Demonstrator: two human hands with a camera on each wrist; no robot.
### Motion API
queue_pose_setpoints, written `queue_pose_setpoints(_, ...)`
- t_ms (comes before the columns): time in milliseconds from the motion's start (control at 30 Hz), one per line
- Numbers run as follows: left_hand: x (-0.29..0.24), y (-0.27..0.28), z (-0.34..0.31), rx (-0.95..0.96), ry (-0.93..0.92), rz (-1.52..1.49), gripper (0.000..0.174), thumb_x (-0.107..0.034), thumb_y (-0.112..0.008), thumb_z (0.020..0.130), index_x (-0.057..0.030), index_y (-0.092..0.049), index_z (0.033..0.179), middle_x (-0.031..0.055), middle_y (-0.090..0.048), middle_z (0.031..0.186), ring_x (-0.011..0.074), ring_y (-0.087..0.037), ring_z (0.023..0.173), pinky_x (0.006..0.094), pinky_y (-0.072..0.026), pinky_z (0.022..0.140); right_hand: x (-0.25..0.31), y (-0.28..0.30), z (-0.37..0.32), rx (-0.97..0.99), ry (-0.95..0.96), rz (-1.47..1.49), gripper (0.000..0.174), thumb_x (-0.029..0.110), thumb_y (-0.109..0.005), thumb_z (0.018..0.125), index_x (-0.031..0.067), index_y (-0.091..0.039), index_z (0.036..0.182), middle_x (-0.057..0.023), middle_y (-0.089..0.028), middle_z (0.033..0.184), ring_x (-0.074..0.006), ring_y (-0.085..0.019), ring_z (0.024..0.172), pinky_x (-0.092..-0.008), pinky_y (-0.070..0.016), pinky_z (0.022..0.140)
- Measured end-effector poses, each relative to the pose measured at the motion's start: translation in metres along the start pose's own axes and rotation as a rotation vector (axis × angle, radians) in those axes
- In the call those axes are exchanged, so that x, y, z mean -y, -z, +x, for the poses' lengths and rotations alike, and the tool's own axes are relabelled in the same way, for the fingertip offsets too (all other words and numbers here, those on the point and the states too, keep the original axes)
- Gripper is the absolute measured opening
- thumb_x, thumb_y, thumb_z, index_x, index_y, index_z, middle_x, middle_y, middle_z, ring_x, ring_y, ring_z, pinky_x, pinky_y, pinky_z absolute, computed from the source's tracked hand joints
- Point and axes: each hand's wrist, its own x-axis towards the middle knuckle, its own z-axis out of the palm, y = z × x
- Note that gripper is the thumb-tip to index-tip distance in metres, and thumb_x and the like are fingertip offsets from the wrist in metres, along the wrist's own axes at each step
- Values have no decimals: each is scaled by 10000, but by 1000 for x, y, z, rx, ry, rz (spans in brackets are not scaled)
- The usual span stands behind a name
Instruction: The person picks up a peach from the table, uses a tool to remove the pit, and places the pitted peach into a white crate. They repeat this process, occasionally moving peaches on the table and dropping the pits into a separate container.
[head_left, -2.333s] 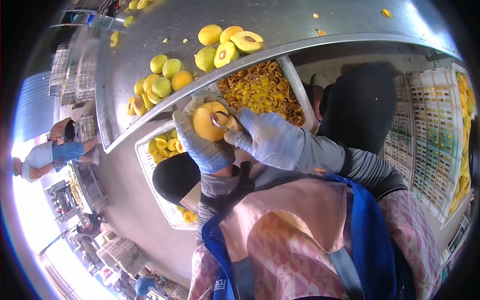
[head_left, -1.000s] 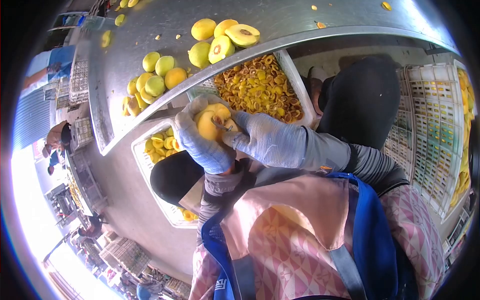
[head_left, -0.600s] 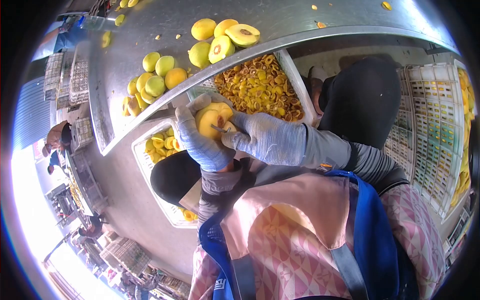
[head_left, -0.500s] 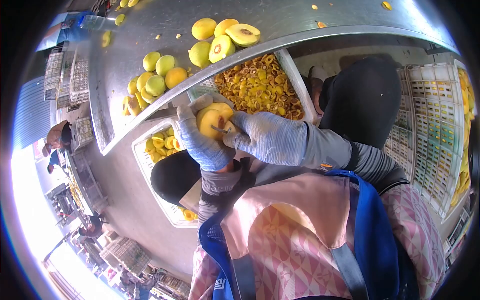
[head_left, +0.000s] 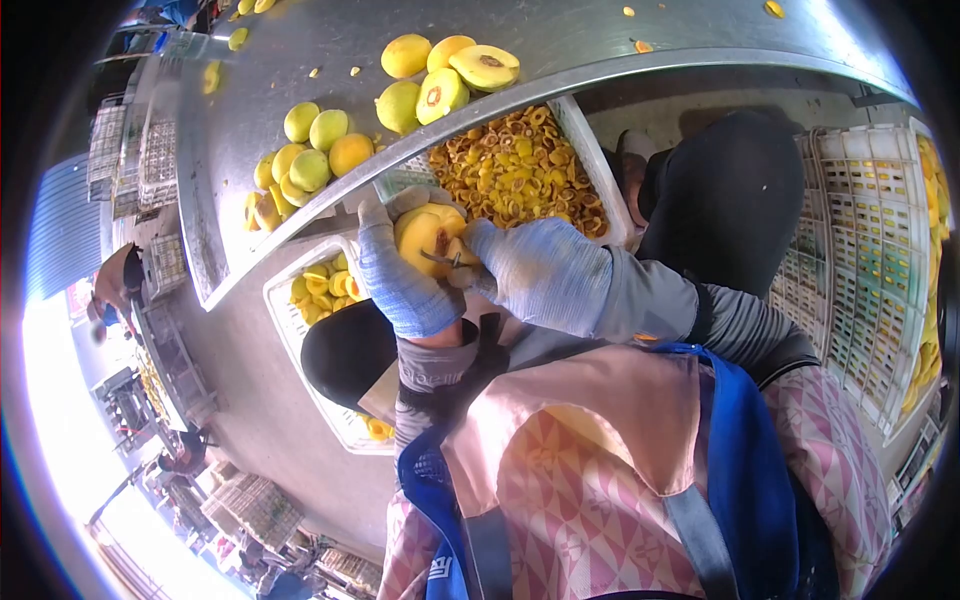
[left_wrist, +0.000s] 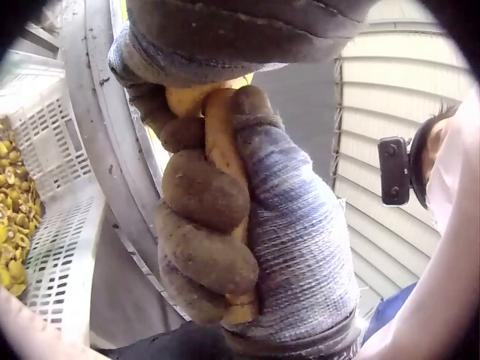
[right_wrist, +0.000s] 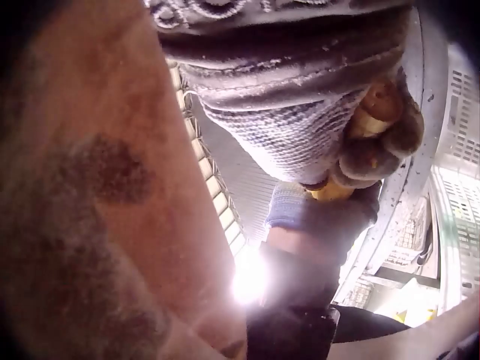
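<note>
In the head view my gloved left hand (head_left: pixel 405 275) cups a yellow peach (head_left: pixel 418 232), its cut face turned toward the right hand. Reddish flesh shows at the middle of that face. My gloved right hand (head_left: pixel 545 270) grips a pitting tool whose thin curved metal blade (head_left: pixel 438 258) lies against the cut face by the reddish centre. The left wrist view shows the right-hand fingers and thumb wrapped around the tool's wooden handle (left_wrist: pixel 223 142), with the left hand (left_wrist: pixel 240 30) close above. From the right wrist, the handle's butt (right_wrist: pixel 381 103) shows among curled fingers.
Whole and halved peaches (head_left: pixel 310 170) lie along the metal table (head_left: pixel 600 30). Beneath its edge stands a crate of pitted scraps (head_left: pixel 520 170). Another crate (head_left: pixel 280 290) holds peach halves at left. Tall crates (head_left: pixel 850 230) stand at right. Other people work far left.
The curved blade, looped over the peach at first, now lies lower across the cut face, and reddish flesh has come into view. The right hand has rolled slightly; the left keeps holding the peach.
</note>
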Motion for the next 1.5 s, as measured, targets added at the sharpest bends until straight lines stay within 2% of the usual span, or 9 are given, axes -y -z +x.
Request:
queue_pose_setpoints(167,4,1,2,-52,37,-49,418,-358,-465,999,31,-617,980,150,-658,893,224,-627,790,324,-528,736,-7,-5,1,-67,50,-108,344,340,-592,937,20,-575,1059,-186,-645,790,-355,-653,653,-413,-520,547)
queue_pose_setpoints(467,-1,13,0,220,45,-91,480,-413,-415,1007,24,-615,1004,161,-658,914,246,-629,819,336,-525,765,1,27,11,570,-722,1416,356,418,-525,988,71,-577,1051,36,-508,599,-70,-417,377,-231,-309,354)
queue_pose_setpoints(600,8,14,5,149,81,-105,495,-436,-422,1002,19,-615,984,158,-654,886,241,-621,796,332,-523,746,-12,-3,6,449,-517,1074,366,412,-568,962,56,-575,1042,-47,-577,618,-171,-513,399,-293,-387,378)
queue_pose_setpoints(667,9,10,4,65,99,-53,487,-433,-430,1000,15,-613,955,153,-647,855,232,-609,765,321,-522,718,-24,-33,12,-140,132,416,371,372,-604,935,24,-563,1056,-164,-629,678,-313,-620,529,-386,-479,470)
queue_pose_setpoints(1000,8,-1,1,18,7,45,398,-354,-422,1021,-1,-602,977,117,-633,844,198,-606,774,300,-512,688,-9,-12,-1,-53,-8,65,332,314,-549,954,-5,-565,1045,-182,-641,682,-380,-654,663,-440,-526,597)
queue_pose_setpoints(1067,58,76,32,206,-128,364,382,-341,-418,1029,-6,-599,1057,78,-629,888,153,-600,801,295,-502,697,10,19,7,384,-413,664,295,258,-575,937,16,-586,1106,-179,-678,807,-342,-677,769,-424,-533,668)
queue_pose_setpoints(1200,23,32,20,346,37,-14,516,-432,-419,999,41,-581,1128,147,-662,941,231,-630,821,346,-530,763,6,28,6,141,-140,1287,384,349,-618,947,38,-601,1172,-120,-676,1007,-247,-633,894,-360,-509,787)
queue_pose_setpoints(1267,10,23,15,344,-206,159,545,-442,-355,1012,29,-600,1139,104,-670,874,178,-631,785,307,-522,723,-40,-28,14,291,-461,1085,425,417,-615,935,41,-614,1133,-122,-686,939,-259,-641,791,-379,-520,701)
queue_pose_setpoints(1500,15,34,10,185,-434,236,319,-260,-475,996,24,-619,1015,82,-671,832,167,-641,727,291,-519,628,-14,-38,13,-35,39,382,382,403,-561,951,41,-620,1056,-172,-635,749,-357,-631,652,-445,-507,593)
